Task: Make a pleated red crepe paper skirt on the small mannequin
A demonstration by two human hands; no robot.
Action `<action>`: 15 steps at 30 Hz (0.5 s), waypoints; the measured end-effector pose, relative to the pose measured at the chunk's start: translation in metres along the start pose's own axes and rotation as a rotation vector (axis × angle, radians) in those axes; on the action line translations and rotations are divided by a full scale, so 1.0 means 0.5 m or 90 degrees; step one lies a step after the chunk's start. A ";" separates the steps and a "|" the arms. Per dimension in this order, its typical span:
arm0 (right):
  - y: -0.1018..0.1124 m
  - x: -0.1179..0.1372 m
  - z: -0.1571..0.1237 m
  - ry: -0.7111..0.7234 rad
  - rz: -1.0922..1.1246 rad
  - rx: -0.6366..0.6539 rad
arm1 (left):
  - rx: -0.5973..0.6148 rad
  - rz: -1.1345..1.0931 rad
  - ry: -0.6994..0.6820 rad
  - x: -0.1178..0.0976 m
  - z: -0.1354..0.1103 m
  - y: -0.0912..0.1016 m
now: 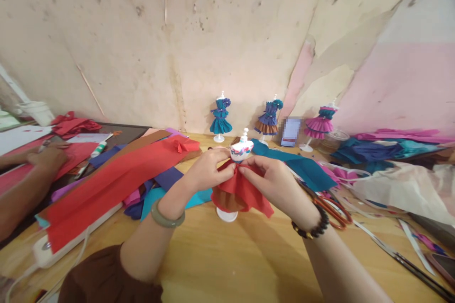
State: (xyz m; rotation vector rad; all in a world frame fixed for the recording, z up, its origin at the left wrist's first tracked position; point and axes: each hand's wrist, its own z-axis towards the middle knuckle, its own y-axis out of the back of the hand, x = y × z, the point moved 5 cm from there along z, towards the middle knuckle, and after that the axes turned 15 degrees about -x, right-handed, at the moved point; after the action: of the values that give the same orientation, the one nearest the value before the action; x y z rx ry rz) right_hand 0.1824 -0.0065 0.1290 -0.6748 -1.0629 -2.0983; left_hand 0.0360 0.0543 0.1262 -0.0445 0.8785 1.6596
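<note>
A small white mannequin (241, 147) on a round white base (226, 215) stands on the wooden table (227, 260) in front of me. A red paper skirt (249, 194) over a brown layer hangs round its waist. My left hand (208, 169) pinches the red paper at the waist from the left. From the right, my right hand (272, 179) pinches the same gathered paper. Both hands are closed on the skirt.
Three dressed mannequins stand by the wall: teal (220, 117), blue-brown (269, 119), pink (321, 123). Red paper strips (117, 180) and coloured sheets lie left. Scissors (332, 213) and paper scraps lie right. Another person's hand (48, 157) rests at far left.
</note>
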 end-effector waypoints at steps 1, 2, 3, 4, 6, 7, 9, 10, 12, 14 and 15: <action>0.004 0.002 -0.001 0.023 -0.015 -0.014 | -0.001 -0.013 0.023 0.005 0.000 0.001; 0.010 0.005 -0.001 0.056 -0.033 -0.037 | -0.004 -0.020 0.047 0.010 0.000 0.002; 0.015 0.011 -0.003 0.100 -0.053 -0.065 | -0.011 -0.026 0.070 0.015 0.001 0.005; 0.019 0.018 -0.005 0.152 -0.076 -0.093 | -0.017 -0.036 0.091 0.020 0.001 0.007; 0.019 0.035 -0.014 0.267 -0.120 -0.133 | -0.032 -0.070 0.129 0.027 0.004 0.014; 0.015 0.045 -0.020 0.319 -0.142 -0.144 | -0.038 -0.090 0.148 0.030 0.005 0.017; 0.005 0.061 -0.031 0.401 -0.187 -0.167 | -0.049 -0.123 0.179 0.033 0.007 0.023; 0.000 0.068 -0.035 0.429 -0.211 -0.183 | -0.053 -0.130 0.194 0.034 0.008 0.026; -0.008 0.078 -0.043 0.464 -0.256 -0.212 | -0.053 -0.140 0.222 0.035 0.008 0.028; -0.016 0.084 -0.049 0.485 -0.284 -0.220 | -0.050 -0.145 0.253 0.037 0.007 0.027; -0.019 0.085 -0.050 0.489 -0.290 -0.219 | -0.052 -0.145 0.267 0.038 0.007 0.026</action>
State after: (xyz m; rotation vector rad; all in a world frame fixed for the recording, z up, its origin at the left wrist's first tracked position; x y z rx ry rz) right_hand 0.1449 -0.0376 0.1407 0.2778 -0.4396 -2.6190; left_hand 0.0207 0.0716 0.1261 -0.5466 1.0729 1.4921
